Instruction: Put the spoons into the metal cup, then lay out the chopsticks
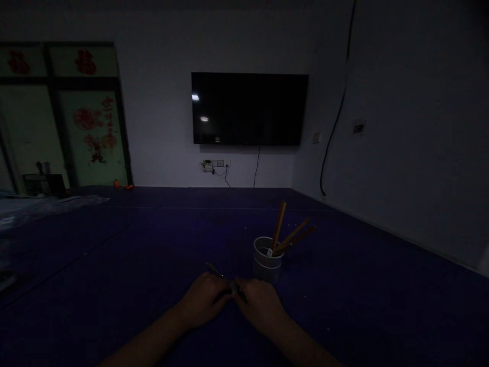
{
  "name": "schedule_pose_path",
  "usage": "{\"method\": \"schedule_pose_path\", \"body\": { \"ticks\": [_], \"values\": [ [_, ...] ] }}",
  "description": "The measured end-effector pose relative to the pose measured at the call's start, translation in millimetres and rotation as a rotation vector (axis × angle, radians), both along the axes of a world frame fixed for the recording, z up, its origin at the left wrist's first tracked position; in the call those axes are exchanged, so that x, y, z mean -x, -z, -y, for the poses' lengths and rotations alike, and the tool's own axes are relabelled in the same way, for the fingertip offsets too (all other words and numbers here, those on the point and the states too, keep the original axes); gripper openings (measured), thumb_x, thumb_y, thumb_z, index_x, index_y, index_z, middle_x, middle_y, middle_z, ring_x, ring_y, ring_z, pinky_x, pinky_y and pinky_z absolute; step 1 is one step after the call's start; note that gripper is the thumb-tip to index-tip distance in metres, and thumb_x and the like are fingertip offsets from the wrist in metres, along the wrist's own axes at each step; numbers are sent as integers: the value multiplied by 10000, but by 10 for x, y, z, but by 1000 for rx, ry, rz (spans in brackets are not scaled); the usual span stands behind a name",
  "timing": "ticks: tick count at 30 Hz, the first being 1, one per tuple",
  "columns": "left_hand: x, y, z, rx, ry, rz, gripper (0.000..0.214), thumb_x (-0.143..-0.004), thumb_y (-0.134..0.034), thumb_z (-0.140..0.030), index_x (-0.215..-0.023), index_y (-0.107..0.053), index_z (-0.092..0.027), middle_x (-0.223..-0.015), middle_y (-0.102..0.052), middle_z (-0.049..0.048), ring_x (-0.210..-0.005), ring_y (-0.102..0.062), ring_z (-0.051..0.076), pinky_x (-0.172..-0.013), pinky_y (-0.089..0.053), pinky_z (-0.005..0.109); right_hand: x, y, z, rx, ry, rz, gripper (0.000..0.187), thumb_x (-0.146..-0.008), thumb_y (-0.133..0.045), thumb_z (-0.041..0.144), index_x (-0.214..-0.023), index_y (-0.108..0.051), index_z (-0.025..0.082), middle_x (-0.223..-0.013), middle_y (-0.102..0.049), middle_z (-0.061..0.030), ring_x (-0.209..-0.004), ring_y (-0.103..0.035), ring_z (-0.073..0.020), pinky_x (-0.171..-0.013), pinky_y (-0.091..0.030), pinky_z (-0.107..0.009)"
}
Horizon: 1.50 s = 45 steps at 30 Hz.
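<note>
Both hands rest low on a dark blue surface (114, 265) in a dim room. My left hand (204, 298) and my right hand (257, 303) meet fingertip to fingertip, both curled around a thin dark utensil (219, 273) that sticks out toward the far left. Its exact kind is too dark to make out. Just beyond my right hand stands a pale round cup (266, 262) holding several wooden sticks (288, 232) that lean to the right.
A black wall-mounted screen (250, 108) hangs ahead, with sockets and cables (216, 165) under it. A glass door with red paper decorations (93, 127) is at the left. Crumpled clear plastic (46, 204) lies at the far left.
</note>
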<state>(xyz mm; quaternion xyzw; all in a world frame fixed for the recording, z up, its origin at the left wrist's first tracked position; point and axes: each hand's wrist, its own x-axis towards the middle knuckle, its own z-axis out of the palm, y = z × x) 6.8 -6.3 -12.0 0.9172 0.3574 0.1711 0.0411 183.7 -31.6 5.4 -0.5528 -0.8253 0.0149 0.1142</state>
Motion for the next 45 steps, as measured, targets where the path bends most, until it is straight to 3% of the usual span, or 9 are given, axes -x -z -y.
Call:
{"method": "schedule_pose_path", "body": {
  "ticks": [45],
  "values": [
    [5,-5,8,6,-21,-3,167,-870,-469,-241,-979,-595,-228,-1003,-675,34,-919,-615,183,-802,-422,290,-4,3,-1,-10,-24,-9,265,-895,-426,278,-1019,-645,193,-928,-713,-82,-850,-667,-219,-694,-425,-270]
  ]
}}
